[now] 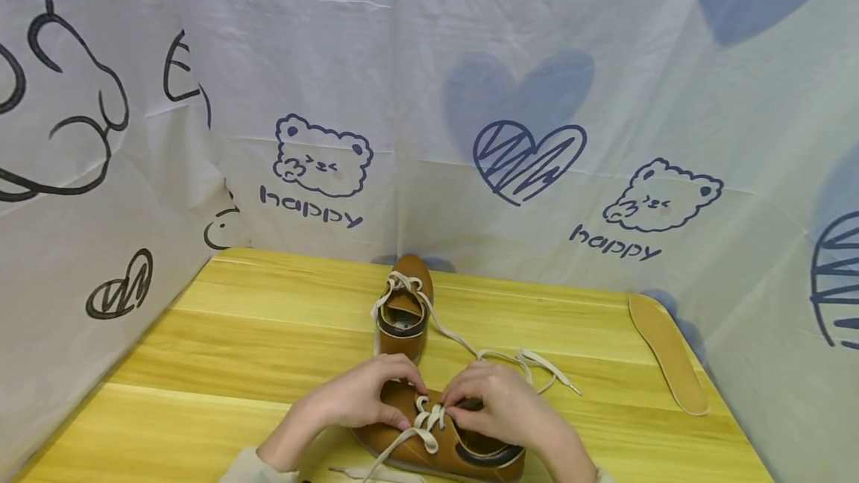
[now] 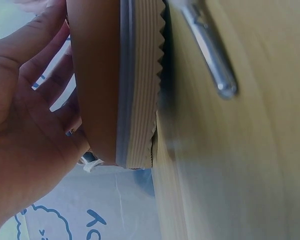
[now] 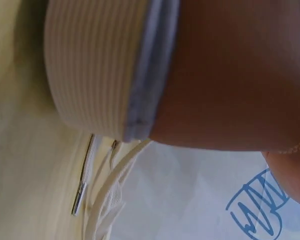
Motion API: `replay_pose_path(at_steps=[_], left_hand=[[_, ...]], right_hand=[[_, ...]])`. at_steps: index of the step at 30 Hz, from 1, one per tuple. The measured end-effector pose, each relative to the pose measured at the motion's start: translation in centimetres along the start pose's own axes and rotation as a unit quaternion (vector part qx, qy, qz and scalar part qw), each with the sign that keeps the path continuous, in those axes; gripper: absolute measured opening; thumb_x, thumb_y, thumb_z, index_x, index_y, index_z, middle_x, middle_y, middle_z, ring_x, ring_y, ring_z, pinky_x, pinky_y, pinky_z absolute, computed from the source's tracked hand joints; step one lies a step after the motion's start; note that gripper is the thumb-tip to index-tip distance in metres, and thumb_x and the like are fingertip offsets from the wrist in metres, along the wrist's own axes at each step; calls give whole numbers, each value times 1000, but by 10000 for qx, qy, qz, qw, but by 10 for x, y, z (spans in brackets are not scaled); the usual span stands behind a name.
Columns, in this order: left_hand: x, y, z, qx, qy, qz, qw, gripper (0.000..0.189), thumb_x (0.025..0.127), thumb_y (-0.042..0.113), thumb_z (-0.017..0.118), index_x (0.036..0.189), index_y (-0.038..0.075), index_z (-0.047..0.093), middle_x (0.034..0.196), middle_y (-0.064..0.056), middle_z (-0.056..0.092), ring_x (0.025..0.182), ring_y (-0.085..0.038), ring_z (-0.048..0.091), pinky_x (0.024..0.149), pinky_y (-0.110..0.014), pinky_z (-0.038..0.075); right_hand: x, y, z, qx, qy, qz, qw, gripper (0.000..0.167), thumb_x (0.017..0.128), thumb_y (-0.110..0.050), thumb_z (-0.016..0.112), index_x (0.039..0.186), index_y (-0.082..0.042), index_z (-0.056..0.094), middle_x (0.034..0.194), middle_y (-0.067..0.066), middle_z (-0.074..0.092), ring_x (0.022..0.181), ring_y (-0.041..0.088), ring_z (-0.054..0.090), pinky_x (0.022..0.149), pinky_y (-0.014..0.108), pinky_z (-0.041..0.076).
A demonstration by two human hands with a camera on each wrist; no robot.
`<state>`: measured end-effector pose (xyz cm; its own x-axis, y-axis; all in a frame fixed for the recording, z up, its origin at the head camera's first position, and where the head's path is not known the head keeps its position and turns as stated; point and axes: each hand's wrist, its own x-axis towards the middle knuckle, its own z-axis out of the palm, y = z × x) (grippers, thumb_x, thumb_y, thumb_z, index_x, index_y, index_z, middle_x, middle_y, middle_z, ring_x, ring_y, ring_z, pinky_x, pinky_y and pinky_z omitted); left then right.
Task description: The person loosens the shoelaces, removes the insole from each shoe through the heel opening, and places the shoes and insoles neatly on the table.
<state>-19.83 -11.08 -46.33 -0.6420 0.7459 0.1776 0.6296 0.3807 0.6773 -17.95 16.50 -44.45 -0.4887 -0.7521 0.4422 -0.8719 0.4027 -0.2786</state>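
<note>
Shoe [image 1: 436, 442], lower centre: light, stiff-soled, limp lace [image 1: 429, 420]; your left hand [image 1: 356, 397] and right hand [image 1: 503, 405] pinch that lace—grip there.

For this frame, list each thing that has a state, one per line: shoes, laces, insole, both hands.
Near tan leather shoe: on the table, partly laced, held by both hands.
Its white lace: pinched at the eyelets.
Far tan leather shoe: upright, untied, its lace trailing loose.
Tan insole: lying flat, out of either shoe.
Left hand: fingers curled, gripping the near shoe.
Right hand: pinching the lace.
</note>
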Motion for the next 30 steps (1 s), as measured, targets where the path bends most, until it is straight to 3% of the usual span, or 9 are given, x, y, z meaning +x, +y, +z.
replay_pose_path(at_steps=[4, 7, 13, 18, 21, 26, 30], left_hand=[[0, 0, 0, -3, 23, 23, 10000, 38, 82, 25, 89, 116, 23, 72, 117, 13, 65, 113, -6, 57, 104, -32, 48], [0, 0, 0, -19, 41, 9, 10000, 38, 82, 26, 89, 116, 24, 72, 117, 13, 65, 113, -6, 57, 104, -33, 48], [0, -2, 1, 16, 59, -8, 10000, 39, 81, 24, 90, 116, 26, 72, 117, 15, 64, 114, -6, 57, 105, -33, 47], [0, -2, 1, 4, 23, -60, 10000, 40, 81, 23, 90, 116, 27, 72, 117, 16, 64, 114, -6, 57, 105, -33, 47], [0, -2, 1, -49, -21, -157, 9999, 41, 81, 23, 90, 117, 28, 71, 117, 17, 63, 115, -5, 56, 106, -33, 46], [0, -1, 0, -65, -12, -140, 9999, 40, 81, 22, 90, 117, 27, 71, 117, 16, 64, 115, -6, 56, 106, -33, 47], [-1, 0, 0, -49, -10, -100, 9999, 39, 82, 24, 89, 116, 27, 72, 117, 16, 64, 115, -7, 56, 105, -33, 47]], right_hand=[[0, -1, 4, 6, 266, 58, 9996, 15, 83, -11, 83, 90, -22, 77, 96, -14, 75, 89, 1, 67, 82, 16, 53], [0, -1, 5, 321, 489, 215, 9981, 19, 81, -6, 81, 88, -23, 74, 94, -14, 74, 87, 2, 67, 79, 19, 56], [-1, 1, 5, 1194, 711, 1075, 9844, 24, 81, -1, 78, 85, -24, 73, 91, -13, 71, 82, 2, 65, 71, 25, 59], [-4, 6, 5, 1925, 671, 2049, 9573, 22, 85, 0, 74, 85, -22, 75, 89, -8, 71, 82, 6, 66, 67, 30, 62], [-4, 8, 5, 2069, 547, 2458, 9454, 19, 86, -2, 74, 85, -20, 76, 89, -7, 71, 82, 7, 66, 70, 30, 62], [-6, 11, 6, 1870, 240, 2824, 9406, 14, 88, -9, 74, 85, -23, 76, 90, -9, 70, 85, 6, 64, 75, 26, 58], [-7, 13, 5, 1879, 125, 2749, 9428, 11, 91, -13, 74, 88, -23, 77, 92, -9, 70, 87, 6, 65, 77, 26, 57]])
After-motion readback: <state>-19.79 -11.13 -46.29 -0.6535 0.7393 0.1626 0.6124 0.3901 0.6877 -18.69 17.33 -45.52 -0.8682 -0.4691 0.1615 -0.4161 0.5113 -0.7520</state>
